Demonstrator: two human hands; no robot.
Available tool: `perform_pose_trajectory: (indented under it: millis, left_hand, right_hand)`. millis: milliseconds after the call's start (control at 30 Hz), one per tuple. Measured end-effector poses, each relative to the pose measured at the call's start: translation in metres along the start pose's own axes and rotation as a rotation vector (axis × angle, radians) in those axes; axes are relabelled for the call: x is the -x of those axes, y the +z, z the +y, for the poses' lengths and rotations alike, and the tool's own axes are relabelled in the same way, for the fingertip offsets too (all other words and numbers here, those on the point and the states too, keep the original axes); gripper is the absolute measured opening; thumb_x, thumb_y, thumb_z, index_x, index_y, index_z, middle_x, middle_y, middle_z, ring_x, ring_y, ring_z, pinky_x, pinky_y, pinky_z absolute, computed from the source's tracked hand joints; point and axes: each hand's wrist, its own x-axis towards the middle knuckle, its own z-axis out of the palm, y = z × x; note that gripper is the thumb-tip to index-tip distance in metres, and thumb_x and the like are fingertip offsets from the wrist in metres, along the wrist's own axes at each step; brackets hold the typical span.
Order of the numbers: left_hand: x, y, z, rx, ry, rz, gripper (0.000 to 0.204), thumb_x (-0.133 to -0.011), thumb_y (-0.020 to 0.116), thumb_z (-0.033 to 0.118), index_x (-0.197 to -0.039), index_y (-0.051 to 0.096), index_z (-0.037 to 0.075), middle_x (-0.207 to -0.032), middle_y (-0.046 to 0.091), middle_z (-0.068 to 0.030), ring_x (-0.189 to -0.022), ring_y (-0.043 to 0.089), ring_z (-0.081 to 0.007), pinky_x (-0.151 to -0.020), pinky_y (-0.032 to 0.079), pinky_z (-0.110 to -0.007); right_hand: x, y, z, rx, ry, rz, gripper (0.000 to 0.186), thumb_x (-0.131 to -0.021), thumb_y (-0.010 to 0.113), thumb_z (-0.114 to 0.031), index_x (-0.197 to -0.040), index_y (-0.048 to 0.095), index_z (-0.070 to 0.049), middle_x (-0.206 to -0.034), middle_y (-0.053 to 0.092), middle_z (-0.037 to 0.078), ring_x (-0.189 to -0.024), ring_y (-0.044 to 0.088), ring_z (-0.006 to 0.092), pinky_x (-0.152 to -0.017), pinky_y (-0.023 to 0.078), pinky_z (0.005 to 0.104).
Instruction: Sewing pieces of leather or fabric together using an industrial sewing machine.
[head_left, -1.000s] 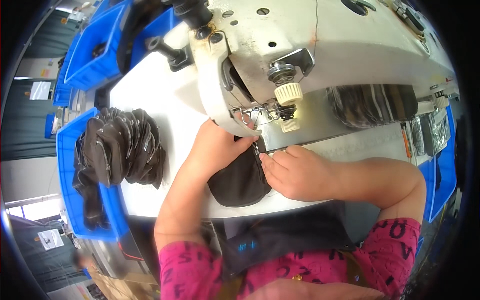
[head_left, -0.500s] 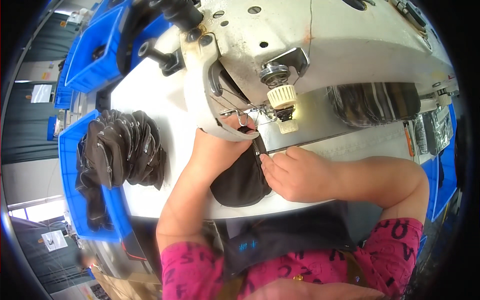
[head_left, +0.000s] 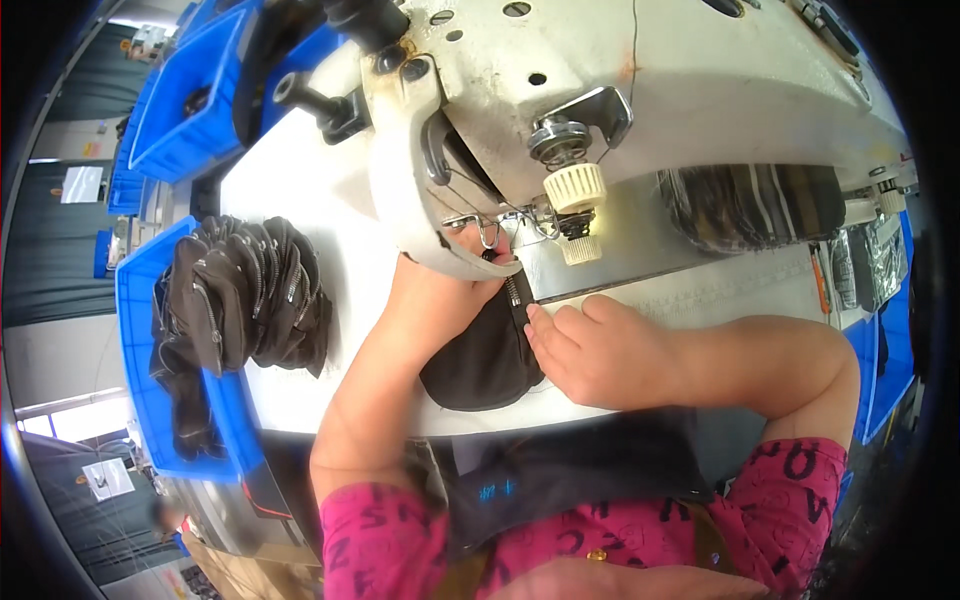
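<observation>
A dark brown fabric pouch piece with a metal zipper (head_left: 480, 365) lies on the white table under the sewing machine (head_left: 480, 110). My left hand (head_left: 435, 300) is closed on its far end, close to the needle area; the machine's pale curved guard (head_left: 405, 190) hides part of those fingers. With fingers curled in a pinch, my right hand (head_left: 595, 350) grips the right edge of the pouch beside the zipper. The needle itself cannot be made out.
On the left, a pile of dark zippered pouches (head_left: 250, 290) rests across a blue bin (head_left: 140, 330). Striped dark fabric pieces (head_left: 755, 205) are stacked under the machine arm at right, near an orange-handled tool (head_left: 820, 280). More blue bins (head_left: 190, 110) stand at the far left.
The view has shifted very slightly. Both hands keep their hold, and the pouch stays almost in the same place.
</observation>
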Motion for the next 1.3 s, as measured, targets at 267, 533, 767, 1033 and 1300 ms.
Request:
perform_pose_trajectory:
  millis: [267,533,767,1033,1300]
  left_hand:
    - [-0.023,0.009,-0.033,0.134,-0.066,-0.006,0.032,-0.093,0.072,0.03,-0.1,0.068,-0.001,-0.093,0.07,-0.0183,-0.091,0.066,-0.034,-0.076,0.051,-0.047]
    - [-0.046,0.021,-0.068,0.201,0.12,-0.007,0.046,-0.086,0.076,0.01,-0.13,0.064,0.007,-0.129,0.065,-0.0158,-0.121,0.061,-0.0335,-0.1,0.051,-0.043]
    - [-0.059,0.035,-0.07,0.497,0.111,0.132,0.043,-0.087,0.074,0.009,-0.129,0.066,0.007,-0.129,0.067,-0.0157,-0.121,0.063,-0.0325,-0.099,0.052,-0.041]
    - [-0.056,0.012,-0.052,0.37,0.041,0.226,0.034,-0.085,0.074,0.009,-0.12,0.071,0.007,-0.116,0.072,-0.0158,-0.111,0.067,-0.035,-0.093,0.054,-0.041]
    - [0.013,-0.019,0.018,0.034,0.19,0.132,0.043,-0.068,0.087,0.023,-0.105,0.073,0.007,-0.117,0.071,-0.0077,-0.099,0.065,-0.0299,-0.087,0.055,-0.043]
  right_hand:
    - [-0.006,0.007,0.022,0.009,0.054,-0.062,0.027,-0.074,0.068,-0.015,-0.095,0.075,-0.001,-0.084,0.067,0.007,-0.078,0.059,0.019,-0.06,0.039,0.0308]
    - [-0.009,0.013,0.037,0.017,0.152,-0.191,0.046,-0.078,0.066,-0.01,-0.121,0.069,0.005,-0.076,0.061,0.006,-0.084,0.064,0.0258,-0.071,0.047,0.0366]
    - [-0.008,0.015,0.042,0.004,0.192,-0.347,0.058,-0.077,0.067,-0.007,-0.133,0.062,0.006,-0.068,0.057,0.005,-0.085,0.064,0.0308,-0.081,0.049,0.0419]
    - [-0.008,0.017,0.037,0.082,0.198,-0.25,0.055,-0.077,0.067,-0.006,-0.132,0.064,0.003,-0.067,0.055,0.005,-0.079,0.06,0.0295,-0.075,0.05,0.0423]
    - [-0.009,0.024,0.045,-0.146,0.404,-0.085,0.022,-0.083,0.077,-0.027,-0.094,0.065,-0.012,-0.073,0.061,0.006,-0.076,0.064,0.0266,-0.064,0.048,0.0422]
